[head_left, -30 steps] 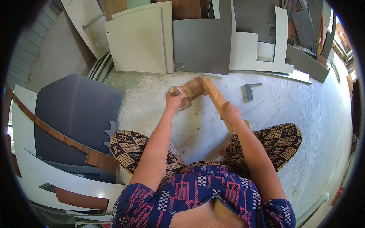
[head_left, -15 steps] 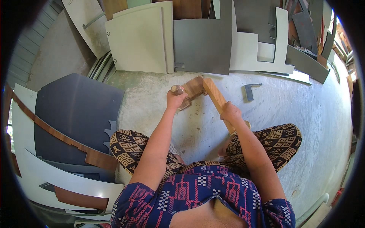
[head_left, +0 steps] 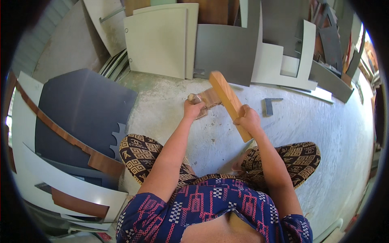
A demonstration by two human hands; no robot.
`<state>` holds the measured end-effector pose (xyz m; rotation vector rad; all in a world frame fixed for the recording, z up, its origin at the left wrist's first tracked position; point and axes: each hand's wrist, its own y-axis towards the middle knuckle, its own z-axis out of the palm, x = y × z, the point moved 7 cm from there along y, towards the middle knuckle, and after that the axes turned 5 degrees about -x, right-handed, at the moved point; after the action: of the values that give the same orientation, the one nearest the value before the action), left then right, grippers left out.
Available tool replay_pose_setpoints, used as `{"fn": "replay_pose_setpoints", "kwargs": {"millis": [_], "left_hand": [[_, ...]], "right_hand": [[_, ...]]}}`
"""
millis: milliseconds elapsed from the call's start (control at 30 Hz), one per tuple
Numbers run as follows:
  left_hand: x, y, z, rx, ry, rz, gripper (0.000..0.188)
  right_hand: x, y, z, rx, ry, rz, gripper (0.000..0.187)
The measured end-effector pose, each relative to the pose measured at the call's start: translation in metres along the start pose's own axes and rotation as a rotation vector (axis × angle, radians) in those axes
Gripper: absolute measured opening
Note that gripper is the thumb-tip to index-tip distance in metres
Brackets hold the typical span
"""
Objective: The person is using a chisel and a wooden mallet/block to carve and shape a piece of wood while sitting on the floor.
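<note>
My left hand (head_left: 193, 110) is closed around a tool with a rounded wooden handle (head_left: 194, 98); the handle's end points up, and its lower part is hidden in my fist. Beneath that hand, a dark brown, wood-grained board piece (head_left: 210, 97) with a ragged edge lies on the floor. My right hand (head_left: 248, 118) grips the near part of a thick, light wooden bar (head_left: 227, 96). The bar slants up and leftward, its far end raised and overlapping the board piece from this view, apart from the tool handle.
A dark metal square (head_left: 269, 107) lies on the concrete floor (head_left: 210, 141) to the right. Cream panels (head_left: 157, 46) and grey panels (head_left: 223, 52) lean along the far side. Dark and white sheet offcuts (head_left: 81, 109), with a long brown strip (head_left: 52, 123), fill the left.
The bar in my right hand has risen off the board piece, nearer to the camera. My left hand keeps its hold on the tool handle. The whole view has shifted slightly.
</note>
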<state>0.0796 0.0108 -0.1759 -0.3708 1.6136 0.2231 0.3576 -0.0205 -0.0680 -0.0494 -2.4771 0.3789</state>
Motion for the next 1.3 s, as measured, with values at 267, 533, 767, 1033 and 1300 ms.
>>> {"fn": "replay_pose_setpoints", "kwargs": {"millis": [267, 533, 767, 1033, 1300], "left_hand": [[0.016, 0.006, 0.007, 0.003, 0.041, -0.023, 0.026], [0.008, -0.005, 0.02, 0.107, -0.412, 0.111, 0.02], [-0.015, 0.005, -0.031, -0.413, -0.135, -0.212, 0.023], [-0.21, -0.011, -0.056, -0.073, -0.212, -0.093, 0.032], [-0.235, -0.038, -0.124, 0.115, 0.102, 0.071, 0.03]], "right_hand": [[0.08, -0.053, -0.037, -0.242, 0.386, -0.539, 0.065], [0.059, -0.048, -0.009, -0.091, 0.283, -0.364, 0.063], [-0.052, 0.034, 0.058, -0.117, 0.464, 0.078, 0.049], [-0.129, 0.017, 0.152, -0.364, 0.76, 0.567, 0.054], [-0.052, -0.029, 0.26, 0.519, 0.733, 0.799, 0.043]]}}
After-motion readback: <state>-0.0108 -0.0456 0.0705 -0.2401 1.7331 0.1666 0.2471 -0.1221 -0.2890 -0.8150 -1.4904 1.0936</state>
